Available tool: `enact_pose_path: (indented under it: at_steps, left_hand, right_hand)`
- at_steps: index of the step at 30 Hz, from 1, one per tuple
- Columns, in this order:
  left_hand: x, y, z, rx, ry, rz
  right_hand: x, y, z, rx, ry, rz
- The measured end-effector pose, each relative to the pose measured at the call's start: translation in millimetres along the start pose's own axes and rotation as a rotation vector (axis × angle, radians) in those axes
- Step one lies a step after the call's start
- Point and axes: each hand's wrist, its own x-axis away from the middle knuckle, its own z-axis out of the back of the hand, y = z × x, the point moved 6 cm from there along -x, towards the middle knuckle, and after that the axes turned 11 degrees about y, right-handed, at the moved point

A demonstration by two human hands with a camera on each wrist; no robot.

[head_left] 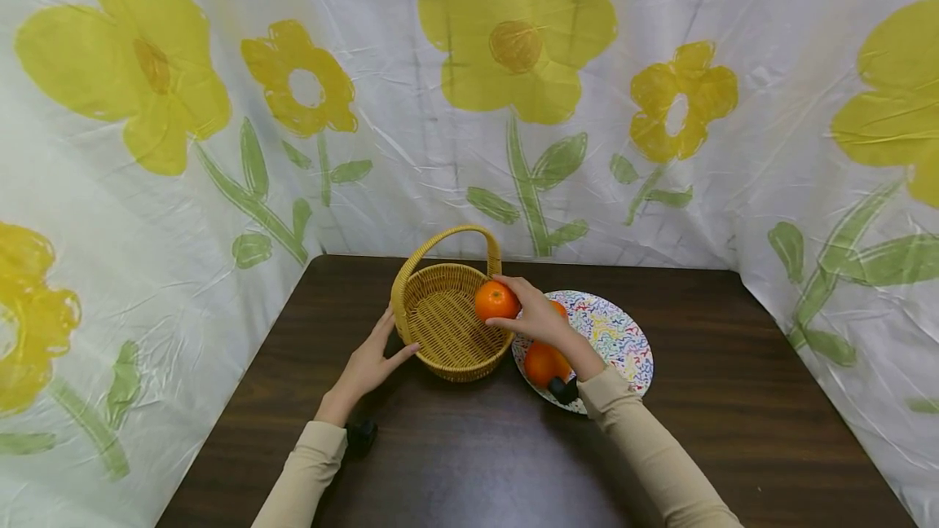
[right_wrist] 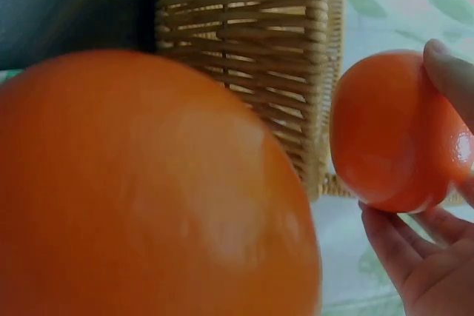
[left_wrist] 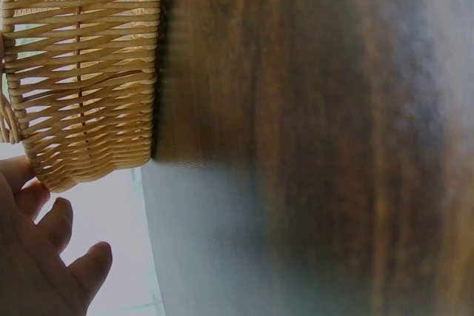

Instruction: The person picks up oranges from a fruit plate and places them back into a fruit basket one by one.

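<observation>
My right hand (head_left: 539,318) holds an orange (head_left: 495,301) between thumb and fingers, over the right side of the rim of a yellow wicker basket (head_left: 455,332) with a tall arched handle. In the right wrist view this held orange (right_wrist: 400,131) appears level with the basket's rim. At the basket's left side, my left hand (head_left: 369,363) rests its spread fingers and thumb against the wicker. The left wrist view shows those fingers (left_wrist: 55,223) loosely bent by the basket wall (left_wrist: 89,72). Woven bottom shows inside the basket.
Right of the basket, a colourfully patterned white plate (head_left: 616,332) lies partly under my right forearm. On it are an orange (head_left: 544,363) and another orange (head_left: 560,310) mostly hidden by my hand. The dark wooden table (head_left: 734,398) meets a flower-printed curtain (head_left: 396,161) behind.
</observation>
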Motion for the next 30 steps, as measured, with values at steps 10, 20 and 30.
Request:
enact_pose_path:
  at_steps: [10, 20, 30]
  left_hand:
    - [-0.3, -0.2, -0.7, -0.001, 0.009, 0.0]
    - [-0.3, -0.4, -0.9, 0.006, 0.01, 0.0]
    - [1.7, 0.2, -1.2, 0.028, 0.015, -0.012]
  right_hand:
    - [-7.3, -1.5, -17.4, 0.019, -0.038, 0.006]
    - [-14.5, -1.5, -30.2, 0.073, -0.048, -0.017]
    - [-21.8, 3.6, -42.7, 0.104, -0.082, -0.004]
